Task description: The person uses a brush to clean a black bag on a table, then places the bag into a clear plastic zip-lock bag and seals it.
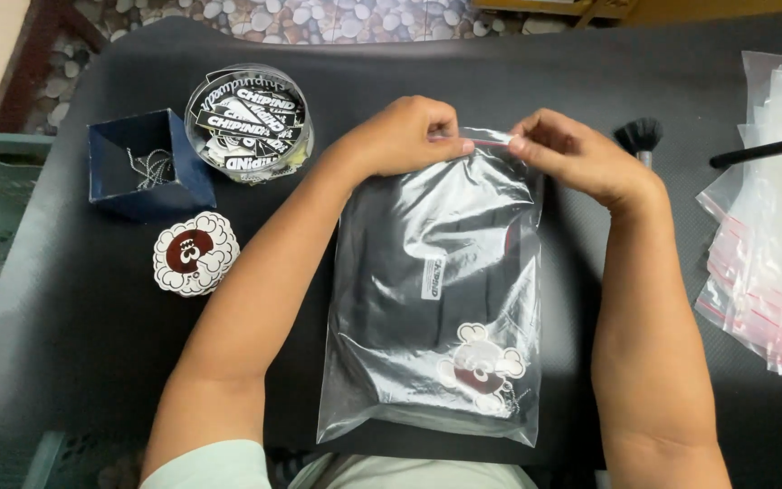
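Clear zip bag (436, 299) with dark garment flat on desk (92, 317). Left hand (405, 136), right hand (572, 154) pinched on far seal (red strip); best pressed evenly, air squeezed out.

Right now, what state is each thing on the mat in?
Clear zip bag: lying flat, holding a folded black garment and a sticker, top edge pinched.
Left hand: pinching the bag's zip strip.
Right hand: pinching the zip strip.
Round clear tub: open, full of stickers.
Blue box: open, strings inside.
Cloud-shaped sticker stack: loose on mat.
Empty zip bags: stacked, flat.
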